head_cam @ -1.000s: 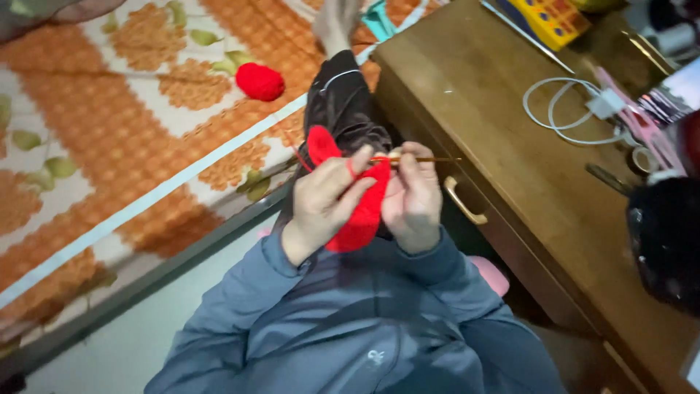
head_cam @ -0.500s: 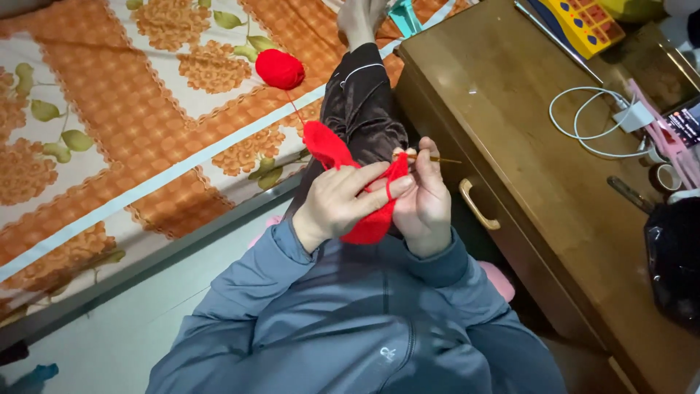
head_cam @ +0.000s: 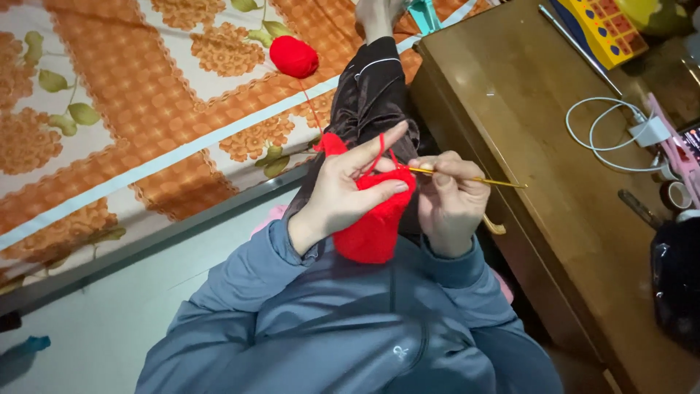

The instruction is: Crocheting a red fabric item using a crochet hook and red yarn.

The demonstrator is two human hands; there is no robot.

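Observation:
My left hand [head_cam: 343,190] grips a red crocheted piece [head_cam: 372,226] in front of my chest, with the red yarn strand looped over its raised forefinger. My right hand [head_cam: 452,197] holds a thin golden crochet hook [head_cam: 474,179], its tip stuck into the top edge of the piece. The strand runs up to a red yarn ball [head_cam: 294,56] lying on the bed. My leg in dark trousers [head_cam: 368,95] stretches out onto the bed behind the hands.
An orange and white flowered bedspread [head_cam: 146,109] covers the bed at left. A brown wooden desk [head_cam: 525,124] at right carries a white charger cable [head_cam: 612,135], a yellow box [head_cam: 605,25], tape rolls and a dark bag [head_cam: 678,277]. Pale floor lies below.
The view has shifted, so the hands sit lower and more central. My left forefinger has lifted with the strand over it, and the hook now points right from the piece.

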